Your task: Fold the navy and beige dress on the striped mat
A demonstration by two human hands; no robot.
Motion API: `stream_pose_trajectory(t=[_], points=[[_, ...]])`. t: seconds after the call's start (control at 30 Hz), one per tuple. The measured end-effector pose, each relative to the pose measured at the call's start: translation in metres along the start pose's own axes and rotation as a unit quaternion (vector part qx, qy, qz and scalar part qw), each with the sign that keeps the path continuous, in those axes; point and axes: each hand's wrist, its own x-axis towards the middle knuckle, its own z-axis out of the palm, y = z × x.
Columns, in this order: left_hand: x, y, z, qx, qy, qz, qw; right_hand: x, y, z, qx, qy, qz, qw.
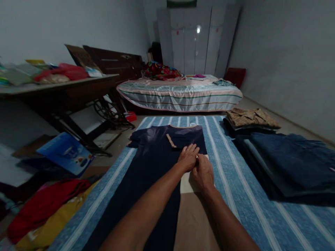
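A dark navy short-sleeved T-shirt [154, 164] with tan trim lies spread on the blue striped cover. Its right side is folded inward, with that sleeve laid across the chest and a cream and tan panel [193, 212] facing up. My left hand [188, 157] rests on the folded part near the sleeve, fingers stretched out over the cloth. Close beside it, my right hand [203, 170] is closed on the shirt at the folded edge; its fingertips are partly hidden. The other sleeve [137, 137] extends to the left.
Folded jeans [290, 160] and a brown patterned garment [252, 118] are stacked on the right. Red clothing [47, 209] and yellow clothing [62, 219] lie at lower left. A sewing-machine table [78, 83] stands left; a bed [180, 94] is beyond.
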Motion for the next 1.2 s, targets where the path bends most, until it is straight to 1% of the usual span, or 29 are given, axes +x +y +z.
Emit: stream_pose_trajectory(t=[0.23,0.3,0.4,0.5,0.67,0.77,0.87,1.0,1.2], points=[[-0.001,0.004,-0.012,-0.01,-0.027,-0.001,1.0,0.002,0.001,-0.001,0.013,0.009,0.003,1.0],[-0.004,0.005,-0.016,-0.009,-0.01,-0.001,1.0,0.003,0.001,-0.001,0.009,0.006,0.008,1.0],[-0.012,0.003,-0.02,-0.003,0.033,-0.009,0.999,0.001,0.003,0.003,-0.005,0.018,0.007,1.0],[-0.027,0.0,-0.026,0.003,0.055,-0.009,0.998,-0.001,0.005,0.007,-0.018,0.034,0.005,0.999],[-0.061,0.001,-0.04,-0.002,0.041,0.0,0.999,-0.001,0.006,0.009,-0.027,0.021,0.002,0.999],[-0.083,0.004,-0.044,-0.01,0.034,0.011,0.999,0.0,0.003,0.004,-0.027,0.024,-0.001,0.999],[-0.102,0.007,-0.043,-0.018,0.036,0.022,0.999,-0.002,-0.001,-0.005,-0.025,0.025,-0.01,0.999],[-0.124,0.017,-0.043,-0.029,0.036,0.032,0.998,-0.02,-0.007,-0.021,-0.014,0.007,-0.029,0.999],[-0.149,0.04,-0.043,-0.045,0.001,0.011,0.999,-0.068,-0.011,-0.042,0.005,-0.019,-0.045,0.999]])
